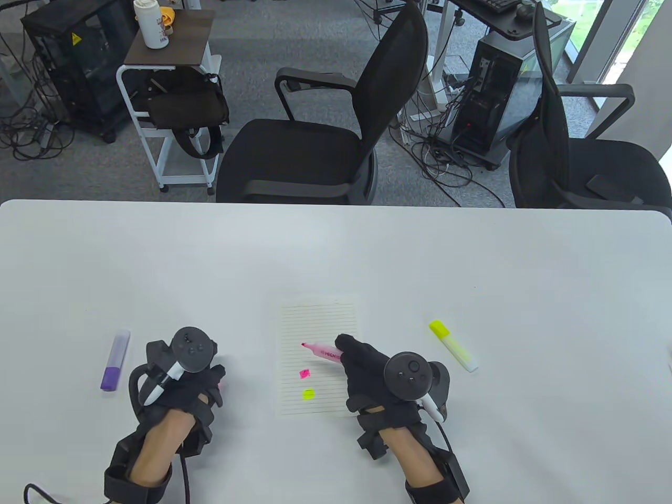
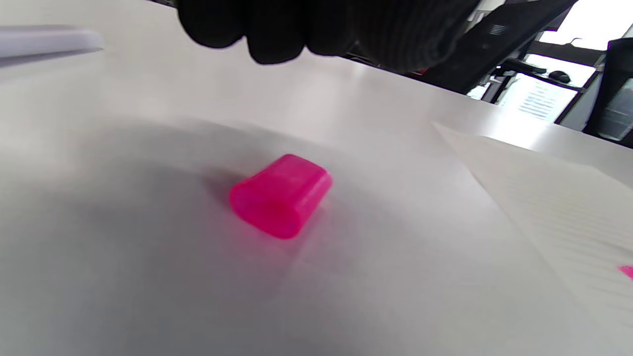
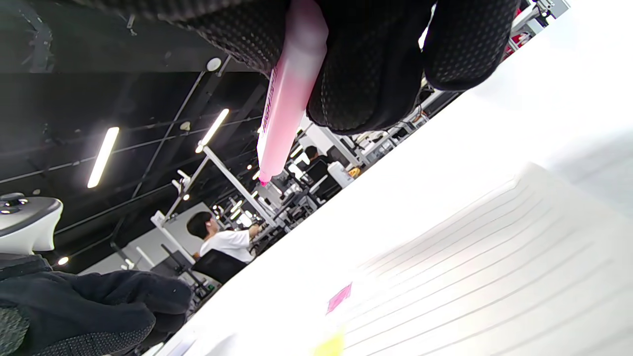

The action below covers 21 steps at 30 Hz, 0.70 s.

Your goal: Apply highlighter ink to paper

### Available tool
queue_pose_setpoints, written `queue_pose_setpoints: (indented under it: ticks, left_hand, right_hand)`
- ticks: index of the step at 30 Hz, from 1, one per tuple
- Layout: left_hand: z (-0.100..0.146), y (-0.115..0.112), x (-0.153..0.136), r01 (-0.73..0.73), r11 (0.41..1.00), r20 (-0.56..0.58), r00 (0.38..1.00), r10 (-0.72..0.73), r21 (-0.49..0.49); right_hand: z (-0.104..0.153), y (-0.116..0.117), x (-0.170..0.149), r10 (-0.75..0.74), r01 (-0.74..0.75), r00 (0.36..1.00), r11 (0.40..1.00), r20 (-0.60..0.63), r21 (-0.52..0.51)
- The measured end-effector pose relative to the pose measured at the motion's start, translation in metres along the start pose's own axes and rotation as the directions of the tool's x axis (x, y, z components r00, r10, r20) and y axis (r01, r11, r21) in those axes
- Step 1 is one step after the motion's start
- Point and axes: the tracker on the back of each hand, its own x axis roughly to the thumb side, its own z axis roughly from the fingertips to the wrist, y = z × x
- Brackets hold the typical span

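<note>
The right hand (image 1: 374,367) holds the smooth pink highlighter (image 1: 321,350) in its grip above the lined paper (image 1: 318,336), while the left hand (image 1: 181,386) has a loose, empty grip over the glossy pink cap (image 2: 280,196) on the counter (image 1: 472,252).

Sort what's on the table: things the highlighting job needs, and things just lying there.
In use: pink highlighter, gripped by the right hand over the lined paper; its pink cap, lying off on the table by the left hand.

Lying about: purple highlighter; yellow highlighter.

Uncapped pink highlighter (image 1: 324,352) tilts over the lined paper (image 1: 320,320), which bears pink and yellow marks; its cap (image 2: 280,196) lies aside
</note>
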Motion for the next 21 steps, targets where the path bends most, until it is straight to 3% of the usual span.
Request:
queue_pose_setpoints:
  ticks: [7,19,21]
  left_hand:
    - [-0.005,-0.015,-0.005,0.089,0.986,-0.136,0.985,-0.108,-0.14]
    - [-0.013,-0.032,0.02,0.279,0.955,-0.083,0.954,-0.288,-0.105]
    - [-0.015,-0.034,0.021,0.269,0.953,-0.077,0.956,-0.281,-0.137]
  right_hand:
    - [0.0,0.003,0.001,0.007,-0.007,1.0,1.0,0.002,0.022]
    - [0.0,0.007,0.004,0.021,-0.021,1.0,0.999,0.004,0.05]
    - [0.0,0.007,0.004,0.022,-0.022,1.0,0.998,0.005,0.052]
